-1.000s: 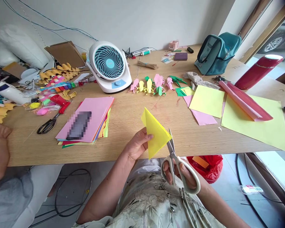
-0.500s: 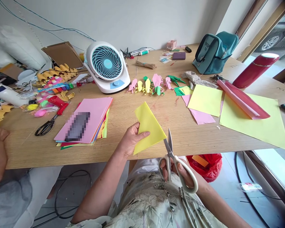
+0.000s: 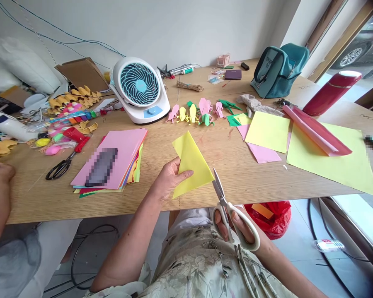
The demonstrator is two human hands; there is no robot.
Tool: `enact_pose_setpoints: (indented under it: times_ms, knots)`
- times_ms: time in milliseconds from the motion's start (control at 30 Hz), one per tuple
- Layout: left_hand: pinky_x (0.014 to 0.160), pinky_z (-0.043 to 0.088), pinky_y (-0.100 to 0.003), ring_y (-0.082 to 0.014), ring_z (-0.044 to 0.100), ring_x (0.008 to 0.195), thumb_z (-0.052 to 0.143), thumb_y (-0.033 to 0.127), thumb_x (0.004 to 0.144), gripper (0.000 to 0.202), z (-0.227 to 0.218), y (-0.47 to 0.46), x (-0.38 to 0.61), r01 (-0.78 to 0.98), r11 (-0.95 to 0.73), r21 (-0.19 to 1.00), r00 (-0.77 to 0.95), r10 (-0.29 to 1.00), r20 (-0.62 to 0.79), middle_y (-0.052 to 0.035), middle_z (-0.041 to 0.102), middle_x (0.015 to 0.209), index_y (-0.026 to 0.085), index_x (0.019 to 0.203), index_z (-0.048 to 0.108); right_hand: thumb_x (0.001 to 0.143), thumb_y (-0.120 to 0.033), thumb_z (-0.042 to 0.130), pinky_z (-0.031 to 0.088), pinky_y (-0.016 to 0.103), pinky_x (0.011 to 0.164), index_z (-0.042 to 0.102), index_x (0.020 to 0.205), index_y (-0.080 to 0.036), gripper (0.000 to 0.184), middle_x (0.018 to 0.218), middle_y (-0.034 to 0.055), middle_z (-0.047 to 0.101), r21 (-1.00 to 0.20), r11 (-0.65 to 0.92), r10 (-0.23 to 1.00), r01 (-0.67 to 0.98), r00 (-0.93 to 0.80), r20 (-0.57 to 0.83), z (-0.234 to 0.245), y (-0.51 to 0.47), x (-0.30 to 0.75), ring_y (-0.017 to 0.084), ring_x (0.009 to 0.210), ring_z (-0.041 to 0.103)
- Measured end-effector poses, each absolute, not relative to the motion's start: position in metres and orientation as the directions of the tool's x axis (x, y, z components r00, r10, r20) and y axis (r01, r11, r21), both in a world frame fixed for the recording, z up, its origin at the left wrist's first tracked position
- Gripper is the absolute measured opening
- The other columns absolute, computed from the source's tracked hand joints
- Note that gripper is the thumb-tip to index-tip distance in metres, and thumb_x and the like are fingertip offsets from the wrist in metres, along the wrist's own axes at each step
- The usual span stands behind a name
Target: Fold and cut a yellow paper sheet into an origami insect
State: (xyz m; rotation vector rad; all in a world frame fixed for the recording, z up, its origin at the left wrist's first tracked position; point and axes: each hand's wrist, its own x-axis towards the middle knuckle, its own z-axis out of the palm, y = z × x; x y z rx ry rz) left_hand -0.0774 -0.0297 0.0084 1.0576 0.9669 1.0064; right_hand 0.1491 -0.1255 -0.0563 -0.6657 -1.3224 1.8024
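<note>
My left hand [image 3: 171,178] pinches a folded sheet of yellow paper [image 3: 195,163] between thumb and fingers, over the table's front edge. The paper has a pointed corner toward the right. In my right hand [image 3: 236,225] is a pair of scissors [image 3: 221,194] with white handles, thumb and fingers through the loops. The blades point up and are nearly closed, with their tips beside the paper's right corner. Whether they touch it I cannot tell. Beyond the paper stand several small folded paper figures [image 3: 192,114] in pink, yellow and green.
A paper stack [image 3: 118,153] with a blurred dark object lies left, near black scissors [image 3: 60,167]. Behind are a fan [image 3: 139,89] and a backpack [image 3: 278,72]. Yellow sheets [image 3: 267,130] and a red bottle [image 3: 332,93] are at right. Another person's hand [image 3: 0,176] rests far left.
The scissor blades have swung closer together, and their tips have moved slightly left. The yellow paper has shifted a little up and left in my left hand.
</note>
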Motion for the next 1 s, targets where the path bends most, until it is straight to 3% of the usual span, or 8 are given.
enact_pose_setpoints:
  times_ms: [167, 600, 1000]
  knots:
    - [0.084, 0.052, -0.031, -0.0224, 0.070, 0.095, 0.088, 0.029, 0.064, 0.048, 0.009, -0.029, -0.077, -0.179, 0.180, 0.967, 0.258, 0.957, -0.131, -0.0082, 0.075, 0.105, 0.014, 0.101, 0.062, 0.096, -0.062, 0.040, 0.035, 0.026, 0.049, 0.060, 0.090, -0.016, 0.050, 0.057, -0.0016, 0.052, -0.942, -0.158, 0.842, -0.295, -0.538, 0.028, -0.053, -0.127, 0.148, 0.010, 0.047, 0.046]
    - [0.086, 0.052, -0.033, -0.0240, 0.070, 0.097, 0.087, 0.029, 0.065, 0.046, 0.014, -0.028, -0.079, -0.138, 0.183, 0.973, 0.274, 0.951, -0.140, -0.0084, 0.074, 0.106, 0.015, 0.101, 0.063, 0.097, -0.061, 0.040, 0.032, 0.022, 0.042, 0.056, 0.089, -0.018, 0.047, 0.054, -0.0031, 0.049, -0.937, -0.189, 0.843, -0.294, -0.538, -0.001, -0.058, -0.134, 0.146, 0.009, 0.042, 0.043]
    - [0.085, 0.051, -0.030, -0.0221, 0.069, 0.099, 0.087, 0.029, 0.065, 0.052, 0.016, -0.027, -0.077, -0.073, 0.198, 0.978, 0.368, 0.916, -0.158, -0.0066, 0.072, 0.109, 0.017, 0.108, 0.059, 0.095, -0.065, 0.038, 0.038, 0.027, 0.050, 0.059, 0.092, -0.019, 0.051, 0.057, -0.0002, 0.055, -0.959, -0.133, 0.850, -0.252, -0.527, 0.021, -0.055, -0.130, 0.144, 0.012, 0.048, 0.048]
